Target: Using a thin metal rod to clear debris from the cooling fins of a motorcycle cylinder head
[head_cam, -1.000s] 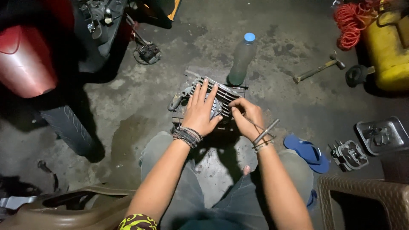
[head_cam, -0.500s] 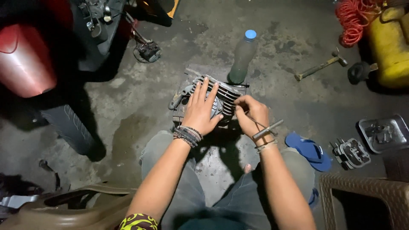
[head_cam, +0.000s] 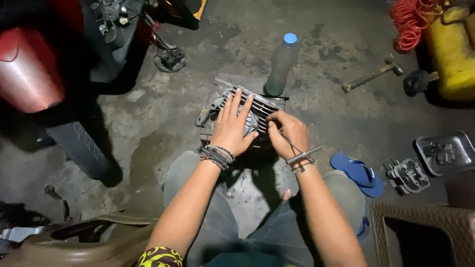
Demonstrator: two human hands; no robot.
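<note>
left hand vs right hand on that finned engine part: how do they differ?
The left hand lies flat, fingers spread across the finned cylinder; the right hand is curled at its edge, fingers pinched together. The left hand's wrist carries dark beaded bands; the right hand's wrist has a thin band and a slim metal tool lying across it. Both are bare and touch the same part.

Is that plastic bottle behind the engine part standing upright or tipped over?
Upright. The plastic bottle stands on the concrete floor with its blue cap on top, just behind the finned engine part.
</note>
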